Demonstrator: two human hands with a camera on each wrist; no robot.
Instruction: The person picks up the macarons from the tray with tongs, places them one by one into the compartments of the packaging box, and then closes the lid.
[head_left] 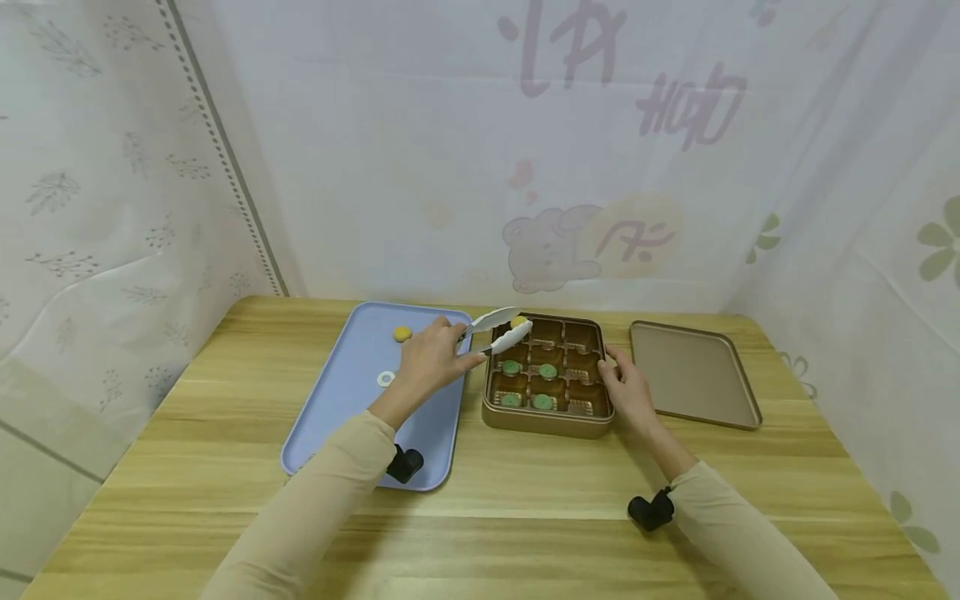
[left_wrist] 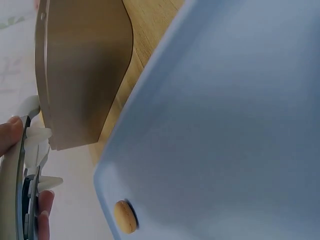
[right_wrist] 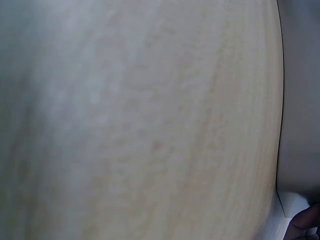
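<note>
My left hand [head_left: 431,358] grips a pair of tongs [head_left: 487,320] with white tips. Between the tips is a yellow macaron [head_left: 518,322], over the back-left compartment of a bronze-coloured box [head_left: 547,421]. A brown divided insert fills the box. Green macarons [head_left: 547,372] sit in several of its left and middle compartments. My right hand [head_left: 632,392] holds the box's right wall, thumb at the rim; in the right wrist view only dark fingertips [right_wrist: 304,220] show at the corner. Another yellow macaron [left_wrist: 125,217] lies on the blue tray [left_wrist: 215,125], left of the box.
To the right of the box lies a flat bronze lid [head_left: 696,375]. A small white ring [head_left: 386,379] shows on the tray beside my left wrist. The wooden table [head_left: 525,508] ends at a printed cloth backdrop [head_left: 390,183], with cloth on both sides too.
</note>
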